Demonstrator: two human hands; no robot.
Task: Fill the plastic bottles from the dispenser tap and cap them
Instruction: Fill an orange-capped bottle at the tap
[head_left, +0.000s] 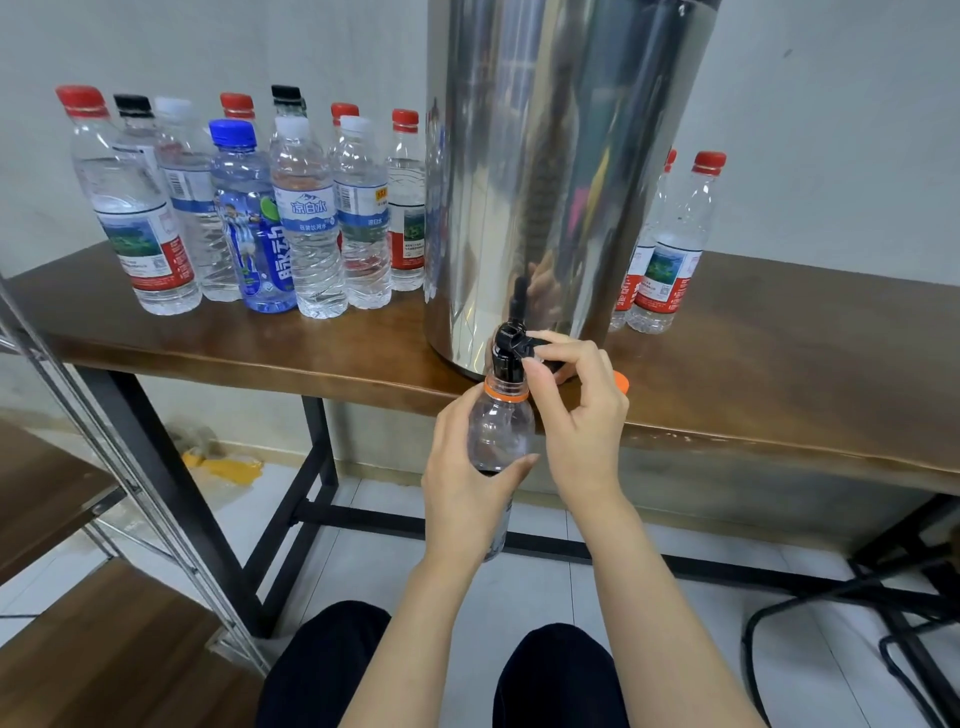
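Note:
My left hand (465, 486) grips a clear plastic bottle (500, 431) with an orange neck ring, held upright below the table edge with its mouth right under the black tap (510, 349). The tap juts from the base of a tall steel dispenser (561, 156). My right hand (579, 410) pinches the tap's black lever with thumb and forefinger. An orange cap (622, 383) lies on the table just behind my right hand, partly hidden. The bottle looks nearly empty.
Several capped, filled bottles (306, 218) stand in a cluster on the brown table (779, 374) left of the dispenser. Two red-capped bottles (670, 244) stand to its right. A metal-framed shelf (104, 457) is at the left; black cables (883, 613) lie on the floor.

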